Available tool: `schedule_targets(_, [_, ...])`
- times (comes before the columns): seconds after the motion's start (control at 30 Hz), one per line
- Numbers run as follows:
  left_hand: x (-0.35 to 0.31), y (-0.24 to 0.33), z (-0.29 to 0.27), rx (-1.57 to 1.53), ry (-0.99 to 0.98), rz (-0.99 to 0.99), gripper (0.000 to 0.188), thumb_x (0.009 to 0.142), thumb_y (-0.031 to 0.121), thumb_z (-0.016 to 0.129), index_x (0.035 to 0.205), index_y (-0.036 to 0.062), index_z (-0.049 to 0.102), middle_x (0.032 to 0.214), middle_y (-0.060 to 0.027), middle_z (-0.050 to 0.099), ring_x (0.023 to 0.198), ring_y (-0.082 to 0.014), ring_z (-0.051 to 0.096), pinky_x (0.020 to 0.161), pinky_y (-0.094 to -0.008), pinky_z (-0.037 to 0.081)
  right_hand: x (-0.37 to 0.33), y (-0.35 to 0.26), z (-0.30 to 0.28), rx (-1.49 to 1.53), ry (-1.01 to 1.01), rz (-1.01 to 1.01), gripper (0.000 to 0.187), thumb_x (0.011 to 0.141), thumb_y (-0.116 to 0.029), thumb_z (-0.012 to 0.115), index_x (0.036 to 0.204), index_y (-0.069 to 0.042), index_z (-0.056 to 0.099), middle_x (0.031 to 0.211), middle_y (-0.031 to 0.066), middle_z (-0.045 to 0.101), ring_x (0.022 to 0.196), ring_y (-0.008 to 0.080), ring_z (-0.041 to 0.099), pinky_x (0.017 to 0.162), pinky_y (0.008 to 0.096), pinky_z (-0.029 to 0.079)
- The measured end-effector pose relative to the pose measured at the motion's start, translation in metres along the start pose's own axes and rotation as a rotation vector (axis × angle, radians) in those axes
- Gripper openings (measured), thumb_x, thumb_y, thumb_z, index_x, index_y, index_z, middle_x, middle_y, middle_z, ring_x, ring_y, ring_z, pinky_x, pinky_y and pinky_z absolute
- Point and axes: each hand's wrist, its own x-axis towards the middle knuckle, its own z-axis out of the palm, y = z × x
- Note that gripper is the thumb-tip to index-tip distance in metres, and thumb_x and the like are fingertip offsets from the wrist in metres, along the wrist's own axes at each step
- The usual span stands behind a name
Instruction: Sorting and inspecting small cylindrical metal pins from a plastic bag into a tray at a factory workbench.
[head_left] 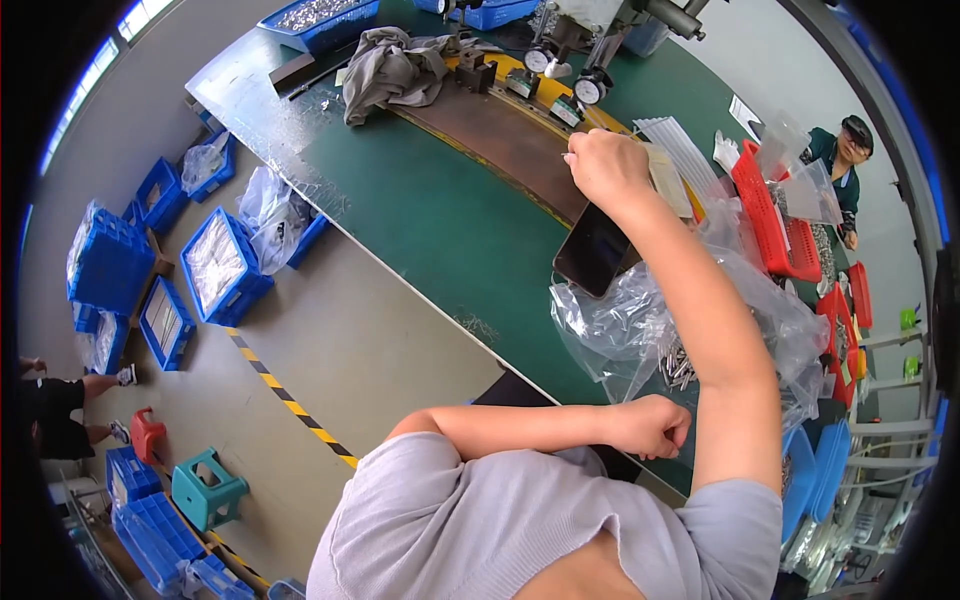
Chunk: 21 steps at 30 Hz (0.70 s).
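My right hand [608, 168] is reached out over the brown plate [495, 135] with its fingers pinched together. A tiny pale tip shows at the fingertips, too small to name. Just beyond it stand two dial gauges [588, 91] on a metal stand. My left hand [652, 425] is curled closed near the table's front edge, close to my body; what it may hold is hidden. Between my hands lie a black phone [592, 252] and a clear plastic bag [625, 335] with slim metal pins [678, 368].
A grey cloth [395, 75] lies on the green table [400, 210]. Red baskets [770, 215] stand at the right, with another person [845, 165] beyond. Blue crates [215, 265] and a teal stool [208, 490] are on the floor at left.
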Motion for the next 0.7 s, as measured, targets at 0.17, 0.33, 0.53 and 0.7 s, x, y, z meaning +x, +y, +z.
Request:
schedule_targets(0.17, [0.002, -0.009, 0.000, -0.024, 0.022, 0.031, 0.011, 0.078, 0.006, 0.065, 0.081, 0.0003, 0.056, 0.065, -0.0035, 0.057, 0.057, -0.0114, 0.056, 0.052, -0.0263, 0.047, 0.009, -0.014, 0.006, -0.152, -0.198, 0.098, 0.017, 0.082, -0.025, 0.060, 0.082, -0.010, 0.067, 0.080, 0.0104, 0.067, 0.079, 0.0281, 0.065, 0.064, 0.0394, 0.052])
schedule_targets(0.33, [0.005, -0.016, 0.002, 0.073, 0.044, 0.110, 0.011, 0.075, 0.005, 0.066, 0.080, 0.0011, 0.057, 0.067, -0.0052, 0.059, 0.058, -0.0142, 0.057, 0.055, -0.0286, 0.047, 0.005, -0.011, 0.011, -0.051, -0.174, 0.075, 0.019, 0.082, -0.027, 0.060, 0.082, -0.010, 0.067, 0.079, 0.0109, 0.066, 0.078, 0.0289, 0.065, 0.064, 0.0395, 0.052])
schedule_targets(0.53, [0.005, -0.012, 0.000, 0.049, 0.030, 0.071, 0.011, 0.076, 0.006, 0.065, 0.081, 0.0009, 0.057, 0.066, -0.0054, 0.059, 0.057, -0.0144, 0.057, 0.055, -0.0286, 0.047, 0.003, -0.010, 0.015, -0.013, -0.129, 0.087, 0.020, 0.082, -0.028, 0.060, 0.083, -0.009, 0.064, 0.081, 0.0116, 0.066, 0.078, 0.0295, 0.065, 0.064, 0.0402, 0.052])
schedule_targets(0.7, [0.006, -0.008, -0.001, 0.008, 0.032, 0.042, 0.010, 0.078, 0.007, 0.064, 0.083, 0.0001, 0.058, 0.066, -0.0046, 0.058, 0.056, -0.0126, 0.056, 0.053, -0.0273, 0.049, 0.004, -0.008, 0.020, 0.005, -0.107, 0.082, 0.021, 0.081, -0.029, 0.061, 0.085, -0.009, 0.063, 0.080, 0.0118, 0.066, 0.078, 0.0295, 0.065, 0.065, 0.0408, 0.052])
